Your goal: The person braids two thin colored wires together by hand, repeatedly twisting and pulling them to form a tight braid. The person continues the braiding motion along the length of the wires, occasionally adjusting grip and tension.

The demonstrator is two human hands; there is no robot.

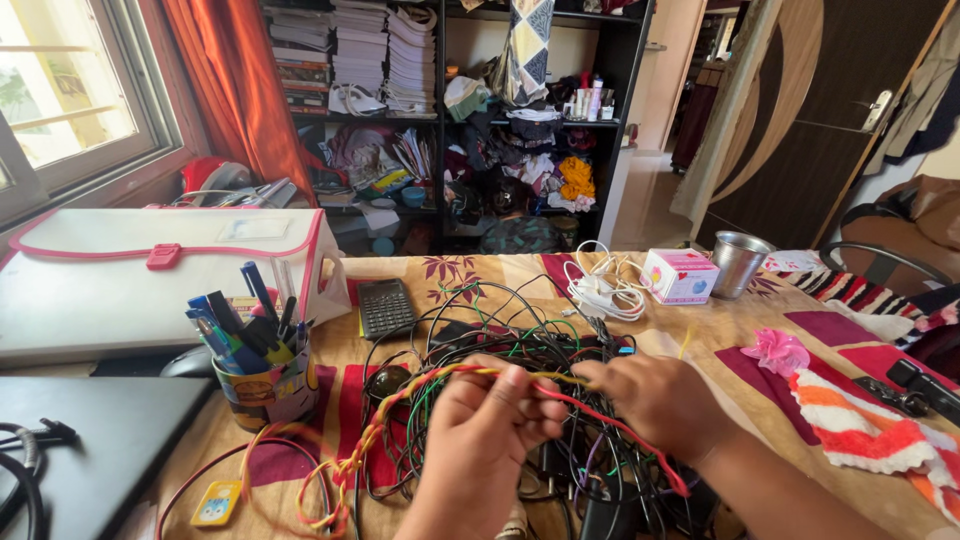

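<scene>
Twisted red-and-yellow wire pair (400, 415), held above a tangled heap of black, green and red cables (520, 400) at the middle of the table (700, 330), which wears a floral beige-and-maroon cloth. Head view: the left hand (485, 430) has its grip clenched around the twisted pair near the top of the heap; the braided length trails down and leftward to a loose coil at the near table edge. The right hand (660, 395) pinches the separated strands just beside the left, its grip closed on the thin red wire (620, 430), which runs on toward the lower right. Left of the heap stand a printed cup of pens and markers (262, 375), a black calculator (385, 307) and a white case with pink trim (150, 270). Beyond the heap lie a bundle of white cables (600, 292), a small pink-and-white box (680, 275) and a steel tumbler (738, 263). A striped knitted cloth (860, 430) lies to the right.
</scene>
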